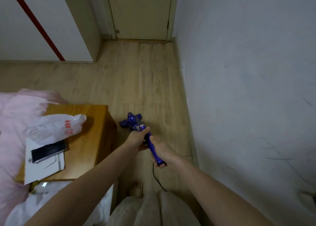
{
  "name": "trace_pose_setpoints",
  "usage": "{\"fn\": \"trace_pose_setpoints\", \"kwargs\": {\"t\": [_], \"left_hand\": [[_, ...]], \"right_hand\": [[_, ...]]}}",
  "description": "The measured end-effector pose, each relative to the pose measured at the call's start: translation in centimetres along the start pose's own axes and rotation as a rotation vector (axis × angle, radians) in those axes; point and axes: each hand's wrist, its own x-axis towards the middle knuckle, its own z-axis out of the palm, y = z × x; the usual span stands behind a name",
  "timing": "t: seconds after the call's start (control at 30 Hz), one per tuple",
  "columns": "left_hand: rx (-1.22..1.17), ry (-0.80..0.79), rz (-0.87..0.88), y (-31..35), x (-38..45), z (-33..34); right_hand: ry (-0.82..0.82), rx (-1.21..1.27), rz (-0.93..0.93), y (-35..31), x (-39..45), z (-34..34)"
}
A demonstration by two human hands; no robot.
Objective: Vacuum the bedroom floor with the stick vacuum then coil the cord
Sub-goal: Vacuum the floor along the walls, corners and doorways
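Note:
A purple stick vacuum (pixel 135 123) stands on the wooden floor (pixel 136 82) right beside the nightstand, seen steeply from above. My left hand (pixel 137 138) grips its body just below the handle. My right hand (pixel 161 154) grips the purple handle's upper end. A black cord (pixel 156 178) hangs from the handle's end and runs down toward my leg. The vacuum's floor head shows as purple wings next to the nightstand's corner; its tube is mostly hidden by foreshortening.
A wooden nightstand (pixel 95 123) at the left carries a white plastic bag (pixel 58 128), a phone (pixel 48 151) and papers. Pink bedding (pixel 15 116) lies further left. A grey wall (pixel 248 89) runs close on the right. A shut door (pixel 140 12) ends the passage ahead. My bare foot (pixel 136 189) is below.

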Motion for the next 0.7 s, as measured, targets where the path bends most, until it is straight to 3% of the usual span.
{"fn": "trace_pose_setpoints", "kwargs": {"t": [0.7], "left_hand": [[0.046, -0.041, -0.049, 6.8, 11.7, -5.5]], "right_hand": [[-0.015, 0.01, 0.09, -7.4, 11.8, 2.8]]}}
